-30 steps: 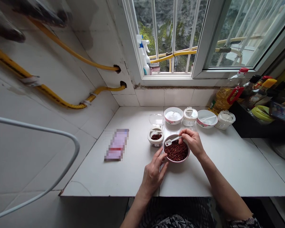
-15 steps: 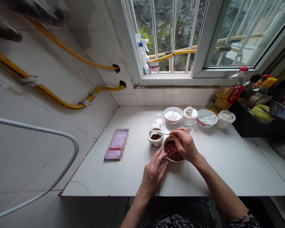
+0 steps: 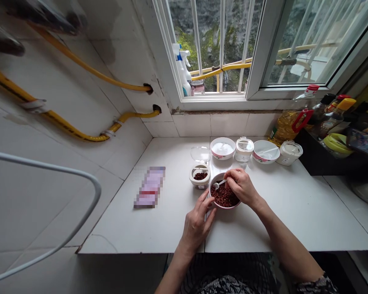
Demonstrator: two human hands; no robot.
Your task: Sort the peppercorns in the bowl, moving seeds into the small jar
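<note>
In the head view my right hand [image 3: 242, 187] pinches the handle of a small white spoon [image 3: 221, 183], its scoop end low over the left part of a bowl [image 3: 212, 179]. Dark red-brown grains like Sichuan peppercorns [image 3: 227, 198] fill much of this bowl. Against the bowl's near left side my left hand [image 3: 198, 220] rests with fingers and thumb, holding it on the counter. Just left of the bowl stands a small white seasoning jar [image 3: 199, 184] with similar grains inside. Its clear lid [image 3: 200, 154] is raised at the back.
Behind stand a bowl of white powder [image 3: 223, 157], a lidded jar [image 3: 244, 150], a bowl with a white spoon [image 3: 265, 157] and another jar [image 3: 291, 153]. An oil bottle [image 3: 290, 124] and a black bottle rack [image 3: 317, 157] are at right. A blurred purple packet [image 3: 150, 188] lies left.
My right hand has brought the spoon from over the seasoning jar rightward and down to the bowl of peppercorns. My left hand has stayed at the bowl.
</note>
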